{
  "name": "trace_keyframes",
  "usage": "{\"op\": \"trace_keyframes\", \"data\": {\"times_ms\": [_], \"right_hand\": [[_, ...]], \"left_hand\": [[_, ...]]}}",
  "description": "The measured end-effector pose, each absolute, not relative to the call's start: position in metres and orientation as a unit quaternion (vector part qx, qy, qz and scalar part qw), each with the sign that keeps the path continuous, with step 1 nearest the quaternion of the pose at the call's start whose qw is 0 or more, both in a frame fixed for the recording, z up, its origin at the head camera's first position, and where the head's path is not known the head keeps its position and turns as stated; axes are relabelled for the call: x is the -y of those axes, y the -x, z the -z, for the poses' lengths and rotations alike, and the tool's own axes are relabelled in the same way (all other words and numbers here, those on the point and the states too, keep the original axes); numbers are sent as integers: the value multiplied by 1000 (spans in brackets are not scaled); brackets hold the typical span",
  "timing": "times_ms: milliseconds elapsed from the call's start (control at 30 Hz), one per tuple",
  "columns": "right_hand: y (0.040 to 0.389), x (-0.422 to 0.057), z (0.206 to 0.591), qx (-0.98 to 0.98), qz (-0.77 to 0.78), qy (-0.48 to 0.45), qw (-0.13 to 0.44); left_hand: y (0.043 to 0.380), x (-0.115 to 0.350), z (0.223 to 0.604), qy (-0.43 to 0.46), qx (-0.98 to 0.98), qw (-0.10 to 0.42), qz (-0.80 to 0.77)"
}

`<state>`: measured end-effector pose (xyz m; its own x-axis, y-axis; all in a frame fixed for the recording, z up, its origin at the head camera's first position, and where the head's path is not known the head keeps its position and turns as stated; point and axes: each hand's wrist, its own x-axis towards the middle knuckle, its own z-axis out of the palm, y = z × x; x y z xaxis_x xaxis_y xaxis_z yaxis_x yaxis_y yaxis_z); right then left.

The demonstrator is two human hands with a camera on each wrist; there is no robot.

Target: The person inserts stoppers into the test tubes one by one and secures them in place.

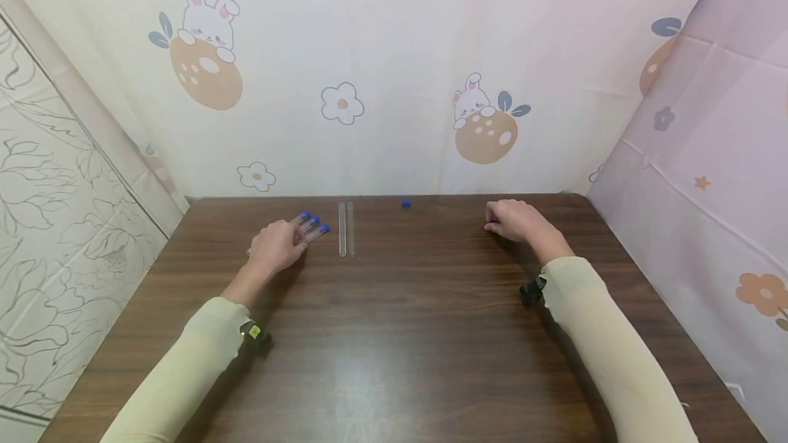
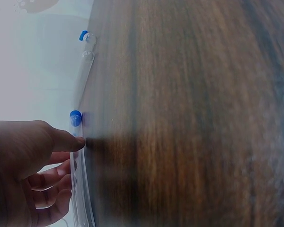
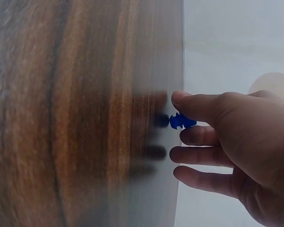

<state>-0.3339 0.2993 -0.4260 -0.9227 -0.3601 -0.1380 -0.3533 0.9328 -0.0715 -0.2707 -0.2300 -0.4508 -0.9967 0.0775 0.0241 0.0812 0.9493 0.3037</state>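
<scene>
Three clear test tubes with blue caps (image 1: 324,228) lie slantwise on the left of the table. My left hand (image 1: 276,245) is over them, thumb and fingers pinching the nearest capped test tube (image 2: 75,124) below its cap. Beside them, two uncapped test tubes (image 1: 343,230) lie side by side. At the far right, my right hand (image 1: 516,219) is low over the table. In the right wrist view a small blue cap (image 3: 180,121) is pinched between thumb and forefinger, close to the tabletop; the other fingers are extended. The head view mostly hides this cap.
Another blue cap (image 1: 406,204) lies near the back edge of the brown wooden table (image 1: 394,333). A patterned curtain (image 1: 394,74) stands right behind the table, with more fabric along both sides. Each sleeve carries a small black wrist camera (image 1: 532,290).
</scene>
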Motion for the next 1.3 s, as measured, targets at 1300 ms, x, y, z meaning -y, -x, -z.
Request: {"op": "trace_keyframes", "data": {"times_ms": [1300], "right_hand": [[332,-291,394,-974,89,201,58]], "left_hand": [[273,215,412,56,981,57,177]]}}
